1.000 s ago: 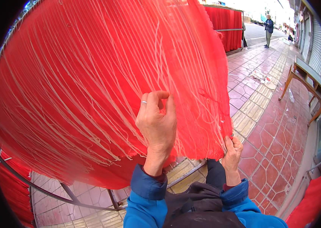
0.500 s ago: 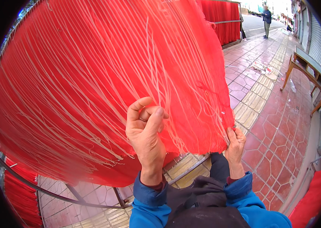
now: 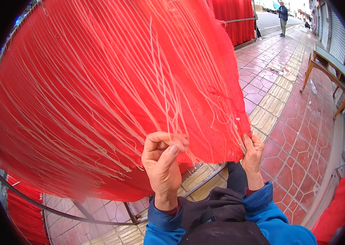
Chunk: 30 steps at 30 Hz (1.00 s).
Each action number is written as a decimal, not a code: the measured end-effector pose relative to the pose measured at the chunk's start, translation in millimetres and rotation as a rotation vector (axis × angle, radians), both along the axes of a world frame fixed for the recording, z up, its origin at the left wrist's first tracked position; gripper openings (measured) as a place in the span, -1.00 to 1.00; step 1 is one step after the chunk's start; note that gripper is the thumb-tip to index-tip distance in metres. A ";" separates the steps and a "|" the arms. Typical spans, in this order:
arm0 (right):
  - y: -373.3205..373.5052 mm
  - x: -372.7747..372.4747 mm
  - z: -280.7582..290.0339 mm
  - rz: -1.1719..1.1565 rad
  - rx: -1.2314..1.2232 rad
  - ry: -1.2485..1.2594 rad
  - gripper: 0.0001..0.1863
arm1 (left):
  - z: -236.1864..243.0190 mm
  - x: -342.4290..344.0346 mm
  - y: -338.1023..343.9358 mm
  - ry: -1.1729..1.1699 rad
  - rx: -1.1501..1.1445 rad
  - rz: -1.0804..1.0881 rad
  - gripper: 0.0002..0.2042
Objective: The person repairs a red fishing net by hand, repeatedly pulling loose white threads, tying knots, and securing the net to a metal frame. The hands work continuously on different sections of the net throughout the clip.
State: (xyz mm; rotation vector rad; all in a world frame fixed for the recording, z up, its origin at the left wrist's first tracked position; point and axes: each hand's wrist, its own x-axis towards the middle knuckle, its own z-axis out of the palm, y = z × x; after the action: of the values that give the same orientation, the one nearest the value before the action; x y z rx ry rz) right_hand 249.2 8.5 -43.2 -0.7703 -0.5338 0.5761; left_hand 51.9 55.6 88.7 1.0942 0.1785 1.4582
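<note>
A large red cloth (image 3: 205, 139) hangs in front of me, with many long pale strings (image 3: 111, 94) running down its face to loose, frayed ends. My left hand (image 3: 162, 165) is in front of the cloth, closed in a pinch. A few of the strings lead down into its thumb and fingers; the fingertips are slightly blurred. At the cloth's lower right corner, my right hand (image 3: 253, 155) pinches the edge between thumb and fingers. Its fingertips are partly covered by the fabric.
A curved metal bar (image 3: 78, 218) passes below the cloth at the left. More red cloth hangs on a rack (image 3: 238, 20) ahead. A wooden table (image 3: 329, 63) stands on the tiled pavement (image 3: 287, 163) at right, near litter (image 3: 280, 68). Farther off stands a person (image 3: 282, 18).
My left hand has moved down and slightly right, drawing along the strings. My right hand stays at the cloth's corner. The whole view has shifted a little.
</note>
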 end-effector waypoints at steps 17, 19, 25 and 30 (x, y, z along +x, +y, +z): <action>-0.5 -0.5 2.7 0.011 0.008 0.017 -0.90 | -39.8 -15.0 -38.8 0.319 -0.334 -0.082 -0.66; -1.1 -0.4 1.2 0.009 0.032 0.003 -0.90 | -47.6 -15.2 -41.2 0.381 -0.320 -0.065 -0.74; 0.4 -0.8 -0.3 -0.014 0.017 0.011 -0.86 | -69.6 -10.7 -43.4 0.810 0.374 0.312 -0.84; 1.5 -0.9 0.3 -0.027 0.006 0.019 -0.85 | -79.5 -12.6 -64.8 0.495 -0.239 0.115 -0.91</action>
State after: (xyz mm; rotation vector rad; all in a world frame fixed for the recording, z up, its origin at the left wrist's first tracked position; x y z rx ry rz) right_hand 248.3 10.0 -42.9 -0.7645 -0.5066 0.5557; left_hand 39.2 -9.3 9.2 1.2435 0.7561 1.2033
